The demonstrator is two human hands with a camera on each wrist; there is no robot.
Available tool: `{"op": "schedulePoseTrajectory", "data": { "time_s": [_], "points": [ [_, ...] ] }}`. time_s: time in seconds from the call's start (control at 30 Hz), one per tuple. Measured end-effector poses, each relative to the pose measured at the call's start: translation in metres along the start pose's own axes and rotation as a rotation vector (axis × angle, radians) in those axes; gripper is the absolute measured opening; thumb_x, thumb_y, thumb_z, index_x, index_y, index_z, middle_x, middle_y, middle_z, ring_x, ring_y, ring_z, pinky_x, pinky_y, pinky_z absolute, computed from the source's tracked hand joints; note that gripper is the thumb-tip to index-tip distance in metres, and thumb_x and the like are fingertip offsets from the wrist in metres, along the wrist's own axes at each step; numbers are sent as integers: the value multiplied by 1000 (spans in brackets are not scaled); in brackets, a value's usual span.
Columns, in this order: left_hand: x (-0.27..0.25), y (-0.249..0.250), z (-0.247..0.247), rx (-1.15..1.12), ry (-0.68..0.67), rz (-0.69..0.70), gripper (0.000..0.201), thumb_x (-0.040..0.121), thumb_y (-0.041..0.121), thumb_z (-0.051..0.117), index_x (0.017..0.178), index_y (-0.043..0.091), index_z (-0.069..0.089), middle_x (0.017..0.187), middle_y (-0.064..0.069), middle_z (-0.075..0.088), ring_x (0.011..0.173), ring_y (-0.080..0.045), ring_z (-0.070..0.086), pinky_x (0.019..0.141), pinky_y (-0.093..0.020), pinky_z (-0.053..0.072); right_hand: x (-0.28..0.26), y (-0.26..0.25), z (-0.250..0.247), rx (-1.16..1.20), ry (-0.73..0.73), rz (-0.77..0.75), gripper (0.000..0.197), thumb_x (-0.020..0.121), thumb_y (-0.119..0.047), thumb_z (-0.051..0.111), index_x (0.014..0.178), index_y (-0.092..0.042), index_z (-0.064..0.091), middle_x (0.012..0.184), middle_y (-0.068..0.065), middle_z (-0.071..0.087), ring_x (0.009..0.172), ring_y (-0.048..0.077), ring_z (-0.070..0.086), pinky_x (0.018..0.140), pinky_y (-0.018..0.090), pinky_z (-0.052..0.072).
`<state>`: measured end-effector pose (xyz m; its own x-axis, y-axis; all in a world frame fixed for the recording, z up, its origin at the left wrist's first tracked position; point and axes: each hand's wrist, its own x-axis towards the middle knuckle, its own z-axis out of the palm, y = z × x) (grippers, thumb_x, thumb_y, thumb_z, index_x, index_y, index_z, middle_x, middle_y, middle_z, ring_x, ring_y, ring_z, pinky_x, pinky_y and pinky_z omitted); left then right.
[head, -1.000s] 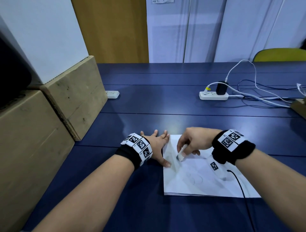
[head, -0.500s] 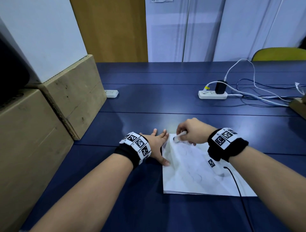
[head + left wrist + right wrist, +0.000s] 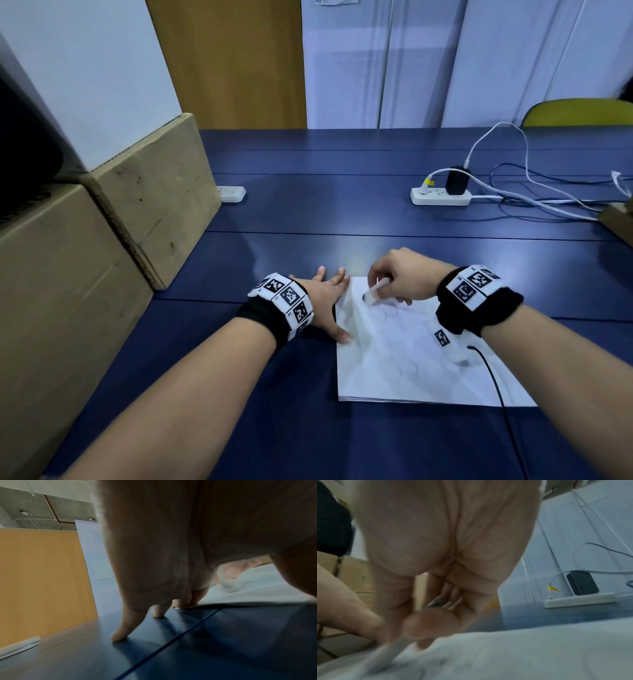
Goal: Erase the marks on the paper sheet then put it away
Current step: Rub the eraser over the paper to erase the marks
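A white paper sheet (image 3: 411,356) with faint pencil marks lies on the blue table (image 3: 342,212). My right hand (image 3: 397,277) pinches a white eraser (image 3: 375,291) whose tip touches the sheet near its far left corner. My left hand (image 3: 325,294) lies flat with straight fingers, pressing the sheet's left edge; its thumb rests on the paper. In the left wrist view the left hand's fingertips (image 3: 120,635) press the table beside the paper sheet (image 3: 257,588). The right wrist view is blurred, showing the right hand (image 3: 423,628) over the paper sheet (image 3: 522,655).
Cardboard boxes (image 3: 102,240) stand along the left side of the table. A white power strip (image 3: 440,197) with a black charger and loose cables sits at the far right. A second small white strip (image 3: 232,193) lies by the boxes. A yellow chair (image 3: 582,111) stands behind.
My right hand with the eraser went from mid-sheet up to the far left corner, then came back a little toward me. My left hand stayed pressed on the sheet's edge.
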<state>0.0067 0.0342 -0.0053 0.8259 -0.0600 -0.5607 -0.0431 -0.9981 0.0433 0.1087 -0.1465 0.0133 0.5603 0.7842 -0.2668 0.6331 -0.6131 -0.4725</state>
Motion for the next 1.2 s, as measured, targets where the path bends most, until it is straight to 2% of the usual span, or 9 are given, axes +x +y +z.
{"op": "schedulePoseTrajectory", "data": {
  "time_s": [0.1,0.3,0.47,0.63,0.83,0.93,1.0,1.13,1.2],
  "points": [
    [0,-1,0,-5,-2,-6,126,73,69,68,154,21,-16,160,11,-23,148,-24,-17,106,-75,12,-7,-11,4,-2,-235,-14,22,75,-32,82,89,-19,72,54,-5,62,46,14,59,57,24,50],
    [-2,0,-1,-5,9,-5,125,73,69,67,154,21,-15,161,11,-21,149,-24,-16,106,-74,13,4,-6,2,-98,162,34,17,85,-20,61,97,-21,71,69,-9,62,59,10,61,55,26,52],
    [-3,0,-1,-37,35,6,122,73,66,70,156,25,-10,161,10,-18,149,-25,-15,106,-74,13,-11,-6,1,18,-143,2,12,80,-32,75,91,-28,74,59,0,65,47,13,60,60,23,52],
    [-2,2,-4,1,12,4,119,73,67,69,155,31,-9,162,9,-18,149,-29,-13,106,-74,17,2,-7,2,-143,187,47,19,89,-21,56,100,-22,71,65,-12,59,57,0,55,65,27,52],
    [1,2,-4,13,5,-11,121,72,67,70,155,29,-10,162,9,-18,149,-29,-13,109,-69,17,-10,-19,6,-72,-134,-39,19,84,-17,67,99,-25,76,48,-11,57,44,6,54,55,22,50],
    [2,4,-5,18,20,1,123,70,65,73,156,28,-7,163,5,-12,149,-34,-8,115,-60,20,-1,-17,6,-132,110,-5,18,89,-22,63,105,-25,73,58,-16,55,55,-2,51,64,23,47],
    [2,5,-5,20,58,-4,121,69,63,76,156,27,0,164,2,-4,149,-34,-2,115,-57,22,2,-15,5,-124,175,15,18,89,-24,63,104,-24,73,63,-16,54,59,-5,49,64,22,42],
    [2,6,-4,32,110,-7,116,67,63,77,156,26,12,161,-1,6,147,-31,10,112,-54,29,-9,-17,5,-61,-109,-18,21,80,-16,68,95,-28,77,55,-8,58,47,4,51,54,19,44],
    [2,5,-4,34,129,-6,114,66,64,77,155,25,16,158,0,11,144,-30,16,109,-53,34,-9,-17,6,-58,-93,-19,20,81,-18,67,96,-28,75,57,-3,62,46,11,56,56,21,50]
  ]
}}
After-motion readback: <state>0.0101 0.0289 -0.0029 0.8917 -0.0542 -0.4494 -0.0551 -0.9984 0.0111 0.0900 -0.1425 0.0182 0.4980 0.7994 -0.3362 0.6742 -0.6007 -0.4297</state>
